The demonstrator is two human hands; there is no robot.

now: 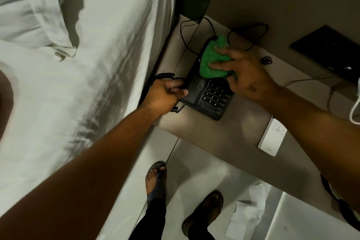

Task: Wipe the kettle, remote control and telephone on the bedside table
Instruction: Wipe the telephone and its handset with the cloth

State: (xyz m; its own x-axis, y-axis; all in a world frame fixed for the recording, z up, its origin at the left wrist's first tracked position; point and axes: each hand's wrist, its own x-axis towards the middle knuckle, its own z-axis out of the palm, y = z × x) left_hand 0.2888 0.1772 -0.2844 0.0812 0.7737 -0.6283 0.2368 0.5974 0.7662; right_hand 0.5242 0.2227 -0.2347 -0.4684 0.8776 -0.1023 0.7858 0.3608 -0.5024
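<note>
Floor, nearest: your 2 feet in sandals (157,185) on pale tiles, with crumpled white paper (248,208) lying to the right of them under the table edge.

Bedside table (229,134): pale wood-look top, set just beside the white-sheeted bed (93,76) on your left.

White remote control (272,138): flat on the near right part of the table, partly behind your right forearm, well apart from the phone.

Black telephone (209,94): middle of the table, keypad facing up, handset on its cradle along the left side.

Your left hand (165,94): fingers curled against the phone's left edge by the handset, with the coiled cord (161,78) looping past it; you cannot tell from here whether the fingers actually clamp the handset or only steady it.

Your right hand (243,70): fingers spread and pressed down on a green cloth (211,58), pinning it against the upper end of the phone.

Far edge: thin black cables (247,33) looping on the tabletop, and a black wall panel (329,50) at right.

Kettle: not visible in this view.
</note>
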